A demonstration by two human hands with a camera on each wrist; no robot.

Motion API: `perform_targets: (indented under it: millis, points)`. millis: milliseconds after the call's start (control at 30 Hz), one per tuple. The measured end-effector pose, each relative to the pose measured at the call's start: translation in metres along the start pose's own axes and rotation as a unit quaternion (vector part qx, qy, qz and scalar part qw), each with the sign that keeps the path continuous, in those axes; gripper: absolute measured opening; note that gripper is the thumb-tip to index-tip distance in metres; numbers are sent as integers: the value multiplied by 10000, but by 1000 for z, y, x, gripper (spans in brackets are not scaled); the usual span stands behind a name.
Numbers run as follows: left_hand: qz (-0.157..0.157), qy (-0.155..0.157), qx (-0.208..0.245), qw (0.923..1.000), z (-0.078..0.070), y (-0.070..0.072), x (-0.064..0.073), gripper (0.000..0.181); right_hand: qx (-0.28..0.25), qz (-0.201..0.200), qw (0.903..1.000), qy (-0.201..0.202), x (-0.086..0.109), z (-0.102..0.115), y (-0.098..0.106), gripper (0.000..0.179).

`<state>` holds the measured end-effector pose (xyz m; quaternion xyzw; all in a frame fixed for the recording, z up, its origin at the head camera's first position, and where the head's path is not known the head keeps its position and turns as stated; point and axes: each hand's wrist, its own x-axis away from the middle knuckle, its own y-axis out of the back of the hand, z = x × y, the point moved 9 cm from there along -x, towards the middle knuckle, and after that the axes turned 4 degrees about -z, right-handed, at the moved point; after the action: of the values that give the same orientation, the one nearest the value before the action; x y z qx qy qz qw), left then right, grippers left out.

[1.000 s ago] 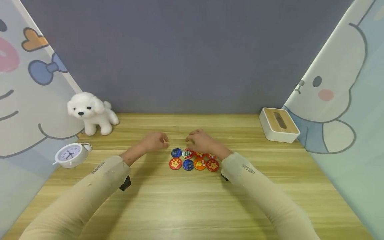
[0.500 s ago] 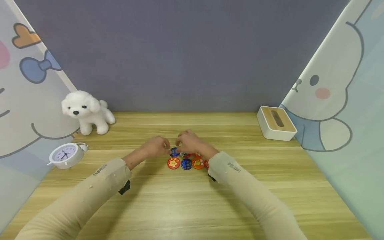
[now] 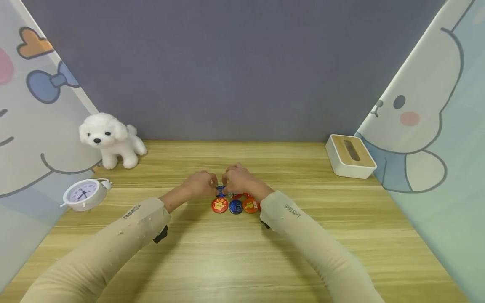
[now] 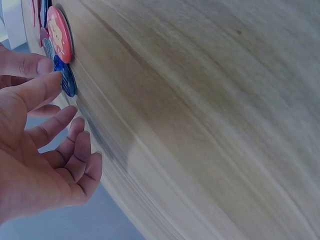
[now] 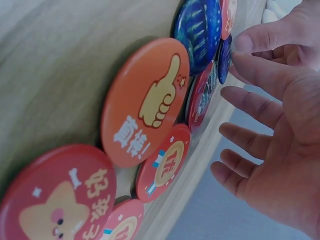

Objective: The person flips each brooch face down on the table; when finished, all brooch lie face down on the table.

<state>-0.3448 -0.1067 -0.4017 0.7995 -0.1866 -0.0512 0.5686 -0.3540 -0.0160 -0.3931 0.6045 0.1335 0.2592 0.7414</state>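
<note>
Round pin badges lie in two rows on the table. At the back left, a blue badge (image 3: 221, 191) sits between my hands, partly covered by them. My left hand (image 3: 201, 184) is at its left side, thumb tip at its edge in the left wrist view, other fingers loosely bent. My right hand (image 3: 238, 180) reaches over the back row, its thumb against the same badge and its fingers spread in the right wrist view. The front row has a red star badge (image 3: 219, 205), another blue badge (image 3: 236, 207) and an orange thumbs-up badge (image 5: 145, 102). My right arm hides some badges.
A wooden table (image 3: 212, 261) spreads below the hands. At left stand a white plush dog (image 3: 111, 139) and a white alarm clock (image 3: 85, 194). A white tissue box (image 3: 351, 155) with a wooden lid sits at the back right, near the wall.
Both hands have moved in toward the back-left blue badge, the right one moving left over the back row. In the last half second the left hand has shifted slightly closer to it.
</note>
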Motion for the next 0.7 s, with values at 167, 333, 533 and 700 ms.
perform_targets:
  millis: [167,333,533,700]
  points:
    - [57,-14,-9,10000,0,-2,0,39,53,111,9999,-90,-1,-2,-3,27]
    - [65,-68,60,9999,-2,-1,-2,37,42,112,9998,-151,-3,-1,-3,23]
    - [89,-84,60,9999,-2,0,-3,32,79,151,9998,-135,-6,3,-4,15]
    - [133,-35,126,9998,-2,-1,-5,34,154,175,9996,-148,-8,4,-3,13]
